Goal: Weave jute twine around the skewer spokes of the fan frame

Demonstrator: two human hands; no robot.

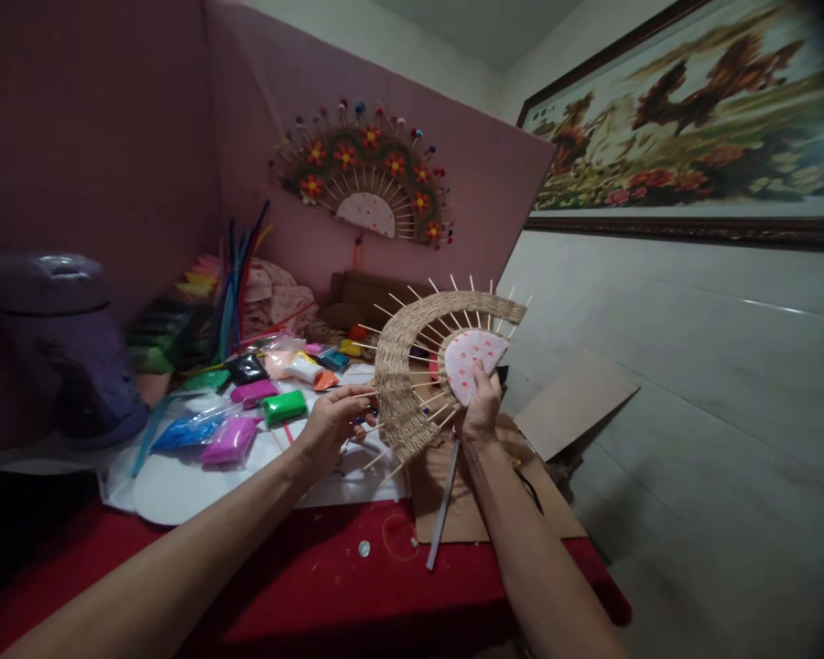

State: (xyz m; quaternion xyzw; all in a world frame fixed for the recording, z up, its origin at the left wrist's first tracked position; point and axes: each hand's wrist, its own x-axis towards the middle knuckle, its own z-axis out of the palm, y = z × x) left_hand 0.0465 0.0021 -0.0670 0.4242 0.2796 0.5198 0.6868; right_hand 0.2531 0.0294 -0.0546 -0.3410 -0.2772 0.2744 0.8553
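I hold up a half-round woven fan (405, 366) made of tan cord wound across thin wooden sticks, with a pink dotted half-disc at its centre. My right hand (482, 410) is closed on that dotted centre from below. My left hand (333, 423) is closed in a pinch on the tips of the sticks at the fan's left edge. A finished fan (367, 178) with orange flowers and coloured beads hangs on the pink board behind.
Packets of coloured clay (254, 403) lie on a white sheet (178, 490) over the red table (357, 595). A purple jar (61, 348) stands at left, with pipe cleaners (237, 284) behind. Brown cardboard (563, 412) and a thin stick (443, 508) lie right of centre. A framed picture (693, 119) hangs at right.
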